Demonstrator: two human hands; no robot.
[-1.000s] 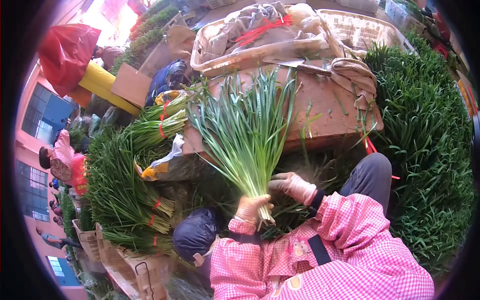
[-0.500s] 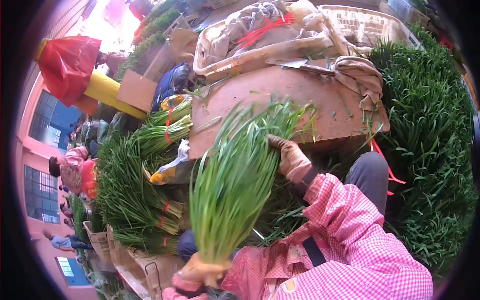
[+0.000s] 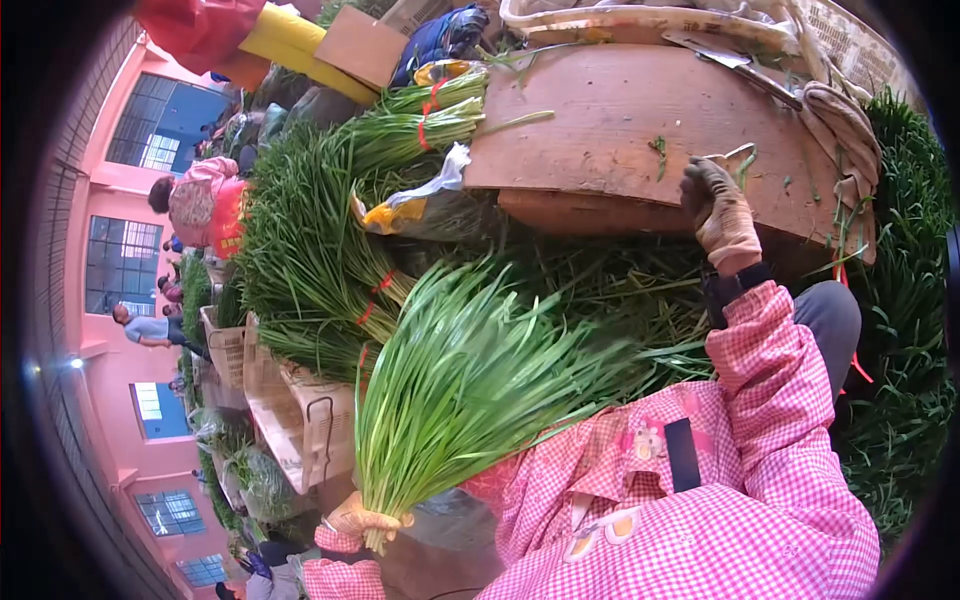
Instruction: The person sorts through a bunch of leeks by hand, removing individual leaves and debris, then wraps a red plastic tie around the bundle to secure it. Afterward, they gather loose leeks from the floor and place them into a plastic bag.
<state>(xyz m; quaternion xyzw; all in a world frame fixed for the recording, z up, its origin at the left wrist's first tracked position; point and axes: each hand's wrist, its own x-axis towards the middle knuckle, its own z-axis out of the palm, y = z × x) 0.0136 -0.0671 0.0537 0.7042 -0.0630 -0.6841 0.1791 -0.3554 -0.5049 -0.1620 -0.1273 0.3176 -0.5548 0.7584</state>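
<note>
My gloved left hand (image 3: 362, 522), low at the left, is closed around the stalk ends of a large loose bunch of garlic chives (image 3: 450, 400). The leaves fan up and to the right, across my pink checked sleeve and apron. My right hand (image 3: 722, 215), also gloved, is over the near edge of the wooden board (image 3: 600, 120), fingers curled. A pale, bent chive leaf (image 3: 738, 155) sticks out at its fingertips. Bunches tied with red bands (image 3: 425, 125) lie left of the board. More tied bunches (image 3: 320, 260) are stacked below them.
On the board's far right are a knife (image 3: 735, 65) and a cloth (image 3: 835, 120). A white basket (image 3: 650, 22) stands behind it. Loose chives (image 3: 905, 300) pile up on the right. Crates (image 3: 300, 410) stand at left, with other people (image 3: 205, 205) beyond.
The bunch has dropped away from the board, and its leaves now spread rightward. My right hand has left the leaves and moved right, to the board. The view has shifted.
</note>
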